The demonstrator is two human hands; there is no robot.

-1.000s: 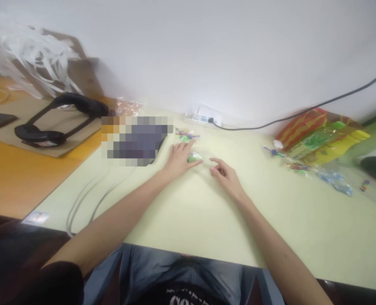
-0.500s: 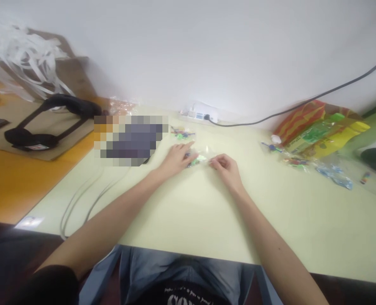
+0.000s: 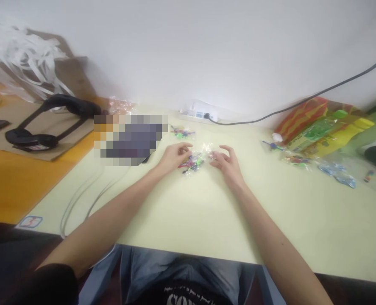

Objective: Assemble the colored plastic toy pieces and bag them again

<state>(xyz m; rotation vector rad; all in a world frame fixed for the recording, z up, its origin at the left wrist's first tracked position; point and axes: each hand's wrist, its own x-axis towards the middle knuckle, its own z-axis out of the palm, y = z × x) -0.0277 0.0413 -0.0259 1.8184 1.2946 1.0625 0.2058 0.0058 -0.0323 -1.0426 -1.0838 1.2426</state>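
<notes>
A small clear plastic bag (image 3: 192, 164) with red, blue and green pieces in it lies on the pale table between my hands. My left hand (image 3: 174, 156) is at its left side, fingers bent and apart, with the thumb near the bag. At the bag's right end, my right hand (image 3: 227, 164) pinches the shiny film low down, while its index finger is raised. What the pieces are is too small to make out. Just beyond my left hand lies another bag of coloured pieces (image 3: 182, 132).
A blurred-out dark device (image 3: 133, 137) lies left, near black headgear (image 3: 35, 142) on cardboard. A white power strip (image 3: 202, 112) with a dark cable (image 3: 257, 123) sits by the wall. On the right are a green-capped bottle (image 3: 324, 127), a yellow bag (image 3: 349, 133) and several small packets (image 3: 297, 160).
My left hand has lifted off the bag and its fingers have curled. The bag has shifted towards me, showing more coloured pieces. My right index finger has risen.
</notes>
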